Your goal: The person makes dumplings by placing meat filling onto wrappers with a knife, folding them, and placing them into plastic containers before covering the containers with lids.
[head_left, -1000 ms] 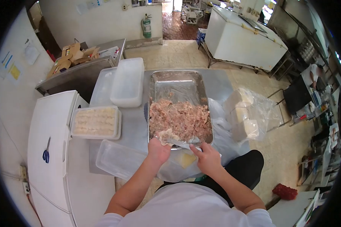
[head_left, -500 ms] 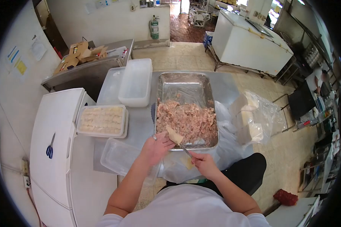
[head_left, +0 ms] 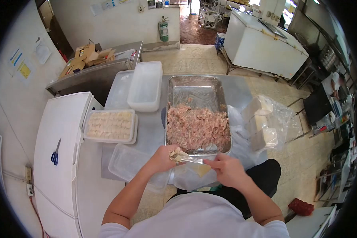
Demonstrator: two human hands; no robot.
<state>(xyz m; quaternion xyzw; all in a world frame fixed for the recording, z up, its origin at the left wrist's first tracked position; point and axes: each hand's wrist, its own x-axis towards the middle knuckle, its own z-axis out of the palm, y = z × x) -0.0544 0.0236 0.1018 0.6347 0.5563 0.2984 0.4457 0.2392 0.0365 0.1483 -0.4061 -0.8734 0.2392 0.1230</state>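
My left hand (head_left: pixel 164 159) is closed around a pale dumpling wrapper (head_left: pixel 177 153), which looks gathered up at its edges. In my right hand (head_left: pixel 228 169) is a shiny, flat metal spreader (head_left: pixel 193 160), its tip touching the wrapper. Both hands are just in front of the near rim of a deep metal tray (head_left: pixel 169 95). Ground meat filling (head_left: pixel 197 127) with light and green bits fills the tray's nearer part. Below the right hand, a yellowish wrapper (head_left: pixel 203 170) lies on the plastic-covered table. Whatever is inside the held wrapper is hidden by my fingers.
Left of the tray stands a plastic container (head_left: pixel 110 126) with rows of dumplings. Behind it are stacked plastic containers (head_left: pixel 144 87); a clear lid (head_left: pixel 127 160) lies nearer. Bagged wrapper stacks (head_left: pixel 263 123) sit right. Scissors (head_left: pixel 56 152) lie on the white freezer (head_left: pixel 53 119).
The left fingers have curled, and the wrapper that lay open on them is now gathered. The spreader has swung from pointing up at the tray to nearly level, and the view has shifted slightly.
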